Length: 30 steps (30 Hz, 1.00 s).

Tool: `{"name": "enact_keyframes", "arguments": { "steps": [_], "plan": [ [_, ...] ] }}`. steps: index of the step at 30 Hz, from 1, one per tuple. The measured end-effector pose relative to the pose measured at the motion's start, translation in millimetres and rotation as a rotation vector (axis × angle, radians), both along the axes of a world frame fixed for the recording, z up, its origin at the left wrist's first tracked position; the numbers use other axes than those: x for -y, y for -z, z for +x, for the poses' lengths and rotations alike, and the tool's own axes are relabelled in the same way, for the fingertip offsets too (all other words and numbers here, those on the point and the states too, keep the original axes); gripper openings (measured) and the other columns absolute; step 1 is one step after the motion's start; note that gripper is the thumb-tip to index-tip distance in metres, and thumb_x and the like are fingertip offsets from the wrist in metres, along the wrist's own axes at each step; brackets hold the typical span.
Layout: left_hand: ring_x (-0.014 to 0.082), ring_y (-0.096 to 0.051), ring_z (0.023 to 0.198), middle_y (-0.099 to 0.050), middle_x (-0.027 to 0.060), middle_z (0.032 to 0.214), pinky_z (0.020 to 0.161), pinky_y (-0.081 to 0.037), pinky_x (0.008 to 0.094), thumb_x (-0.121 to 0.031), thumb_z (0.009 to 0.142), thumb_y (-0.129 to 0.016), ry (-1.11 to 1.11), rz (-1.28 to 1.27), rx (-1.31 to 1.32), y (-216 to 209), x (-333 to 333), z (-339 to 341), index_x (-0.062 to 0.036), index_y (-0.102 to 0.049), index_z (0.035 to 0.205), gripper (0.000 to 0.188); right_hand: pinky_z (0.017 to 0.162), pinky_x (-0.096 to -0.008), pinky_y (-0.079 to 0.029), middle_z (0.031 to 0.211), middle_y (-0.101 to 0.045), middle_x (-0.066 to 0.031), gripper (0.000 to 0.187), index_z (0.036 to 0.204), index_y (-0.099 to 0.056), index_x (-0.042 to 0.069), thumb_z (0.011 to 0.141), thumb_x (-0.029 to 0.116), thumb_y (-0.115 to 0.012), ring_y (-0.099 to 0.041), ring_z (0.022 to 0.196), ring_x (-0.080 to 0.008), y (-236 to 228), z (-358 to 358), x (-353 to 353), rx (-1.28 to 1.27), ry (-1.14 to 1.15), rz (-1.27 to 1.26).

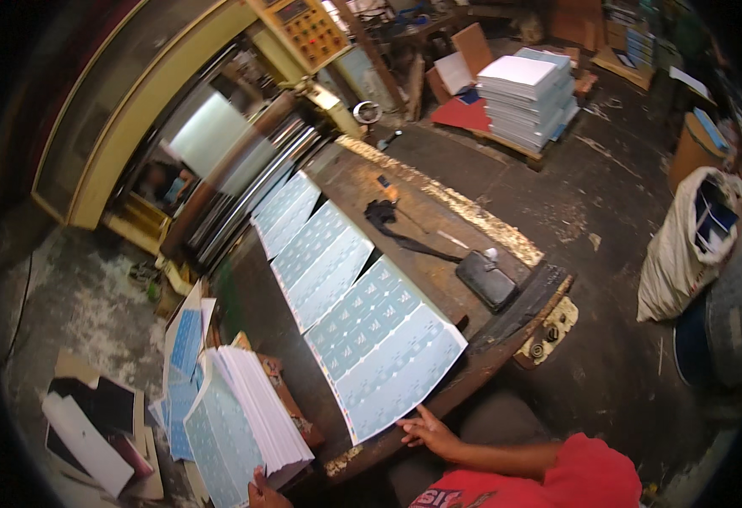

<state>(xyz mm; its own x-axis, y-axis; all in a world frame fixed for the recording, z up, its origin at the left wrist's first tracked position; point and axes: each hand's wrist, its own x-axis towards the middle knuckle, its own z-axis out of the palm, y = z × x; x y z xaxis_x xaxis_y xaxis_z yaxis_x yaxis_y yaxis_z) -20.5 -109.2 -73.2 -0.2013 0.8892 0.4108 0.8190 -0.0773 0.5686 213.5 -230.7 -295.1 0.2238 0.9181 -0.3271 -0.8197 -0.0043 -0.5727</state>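
Three pale blue-green printed sheets lie in a row along the dark machine table. The nearest printed sheet (384, 339) is the largest in view; beyond it are a middle sheet (324, 258) and a far sheet (286, 212) by the rollers. At the near sheet's front edge is my right hand (430, 433), fingers stretched and spread, fingertips at the paper's edge. Low on the left, my left hand (267, 493) has its fingers closed at the edge of a printed sheet (223, 436) on the front of a leaning paper stack (257, 402). The picture's lower edge cuts this hand off.
Metal rollers (257, 190) span the table's far end, beneath a control panel (307, 34). A dark box-like object (485, 279) with black cloth lies on the table's right side. A tall paper pile (523, 97) stands behind; a stuffed white sack (689, 241) stands right. Cardboard (91, 440) lies left.
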Motion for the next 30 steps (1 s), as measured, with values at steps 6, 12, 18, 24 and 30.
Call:
{"name": "enact_keyframes", "arguments": {
  "steps": [6, 12, 18, 24, 30],
  "plan": [
    [0.0265, -0.060, 0.114, -0.067, 0.0187, 0.113, 0.104, -0.042, 0.0388, -0.027, 0.094, -0.066, 0.362, 0.110, 0.146, 38.0, -17.5, -52.2, 0.0057, -0.067, 0.107, 0.035, 0.096, -0.0381, -0.047, 0.141, -0.049, -0.0218, 0.074, 0.151, -0.025, 0.003, 0.094, 0.032, -0.063, -0.055, 0.119, -0.0293, -43.8, -11.5, -31.1, 0.557, -0.115, 0.129],
    [0.0305, -0.060, 0.116, -0.068, 0.0168, 0.114, 0.103, -0.042, 0.0396, -0.026, 0.095, -0.063, 0.464, 0.093, 0.069, 18.9, -7.3, -45.5, 0.0016, -0.068, 0.112, 0.032, 0.112, -0.0660, -0.018, 0.161, -0.019, -0.0118, 0.078, 0.153, -0.025, 0.013, 0.095, 0.065, -0.033, -0.017, 0.147, -0.0383, -42.0, 10.6, -209.8, 2.003, -0.367, 0.187],
    [0.0298, -0.060, 0.118, -0.069, 0.0145, 0.116, 0.101, -0.042, 0.0396, -0.025, 0.099, -0.056, 0.426, 0.079, 0.094, 12.4, -2.0, -44.7, -0.0011, -0.069, 0.113, 0.031, 0.115, -0.0656, -0.006, 0.161, -0.022, -0.0031, 0.066, 0.153, -0.029, 0.022, 0.099, 0.059, -0.023, -0.015, 0.149, -0.0319, -22.7, 113.3, -288.0, 2.254, -0.613, 0.015],
    [0.0289, -0.062, 0.111, -0.069, 0.0156, 0.113, 0.103, -0.040, 0.0402, -0.025, 0.100, -0.054, 0.324, 0.013, 0.341, 13.0, -8.0, -37.6, 0.0049, -0.067, 0.110, 0.034, 0.111, -0.0696, -0.009, 0.157, -0.028, -0.0181, 0.070, 0.149, -0.037, 0.011, 0.096, 0.057, -0.037, -0.024, 0.144, -0.0421, -21.3, 193.1, -289.1, 2.136, -0.220, -0.595],
    [0.0247, -0.058, 0.112, -0.061, 0.0167, 0.123, 0.103, -0.041, 0.0387, -0.031, 0.102, -0.051, 0.267, 0.312, 1.158, -10.4, -22.4, -58.0, 0.0104, -0.060, 0.113, 0.043, 0.095, -0.0418, -0.047, 0.121, -0.064, -0.0207, 0.066, 0.135, -0.053, 0.002, 0.094, 0.053, -0.055, -0.061, 0.110, -0.0344, -17.9, 120.4, -227.9, 1.364, -0.378, 0.039]
  ]
}}
